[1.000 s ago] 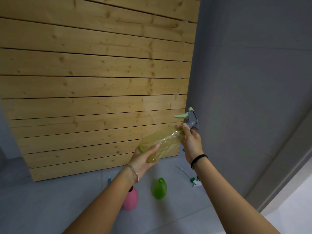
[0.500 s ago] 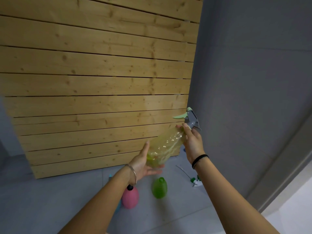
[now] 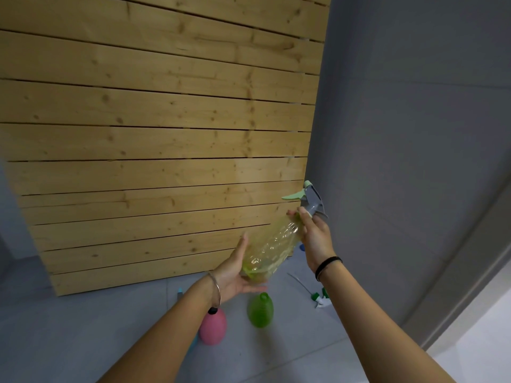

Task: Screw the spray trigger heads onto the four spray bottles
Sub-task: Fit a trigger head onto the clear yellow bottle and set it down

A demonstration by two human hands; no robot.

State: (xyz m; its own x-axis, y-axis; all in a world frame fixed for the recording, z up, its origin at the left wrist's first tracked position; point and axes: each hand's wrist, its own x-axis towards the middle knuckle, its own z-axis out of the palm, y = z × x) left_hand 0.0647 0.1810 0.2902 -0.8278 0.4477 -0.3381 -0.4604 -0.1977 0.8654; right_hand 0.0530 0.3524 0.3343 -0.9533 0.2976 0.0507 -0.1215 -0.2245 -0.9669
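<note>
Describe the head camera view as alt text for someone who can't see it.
A person holds a tilted yellow spray bottle: left hand cradling its base with straight fingers, right hand gripping the neck under its trigger head. A pink bottle, a green bottle and a loose trigger head sit on the floor.

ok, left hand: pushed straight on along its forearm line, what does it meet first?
The yellow bottle: the left hand lies open at its base, seemingly touching it. Beyond that comes the right hand, gripping the neck; depth is unclear.
</note>
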